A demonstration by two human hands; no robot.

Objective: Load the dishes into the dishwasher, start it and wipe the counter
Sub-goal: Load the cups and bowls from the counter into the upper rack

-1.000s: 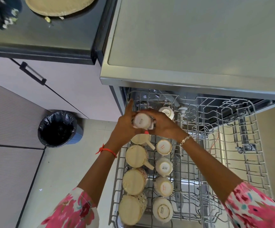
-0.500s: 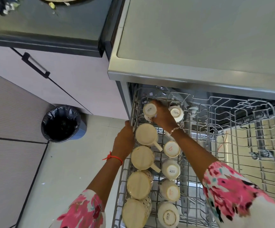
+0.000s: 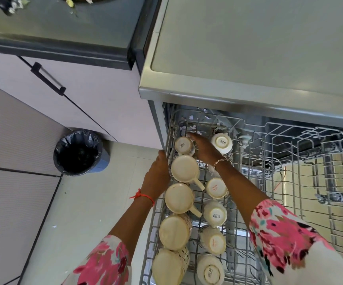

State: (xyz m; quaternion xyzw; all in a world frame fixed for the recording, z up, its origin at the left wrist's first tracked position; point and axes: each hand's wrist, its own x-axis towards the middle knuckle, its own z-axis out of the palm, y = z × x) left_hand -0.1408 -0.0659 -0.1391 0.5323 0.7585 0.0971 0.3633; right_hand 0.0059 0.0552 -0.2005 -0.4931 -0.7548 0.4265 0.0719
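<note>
**Student:** Which step of the task does this view show?

**Instructor:** Loading. The dishwasher [image 3: 248, 58] stands open with its upper rack [image 3: 169, 128] drawn out. The right hand [image 3: 205, 150] holds a small cup [image 3: 184, 146] base-up at the rack's far left corner, just beyond a row of larger mugs [image 3: 179, 198]. The cup looks tilted, so I judge it is being seated and not yet settled.

**Student:** How do the fingers lie?

**Instructor:** The right fingers [image 3: 190, 135] are curled over the cup's far side, gripping its wall. The left hand [image 3: 158, 175] is at the rack's left rim beside the nearest mug. Its back faces the camera and hides the fingers, so whether they hook the wire or only rest against it cannot be told.

**Student:** Where are the other dishes?

**Instructor:** They are inverted in two rows along the rack's left side, with the larger mugs outermost and smaller cups [image 3: 215, 211] inboard. The right half of the rack holds nothing visible.

**Student:** What does the next move call for?

**Instructor:** Probably setting the cup level between the tines and then letting go without knocking the mug beside it. Starting the machine remains to be done. So does wiping the dark counter [image 3: 63, 27], which still has scraps on it.
</note>
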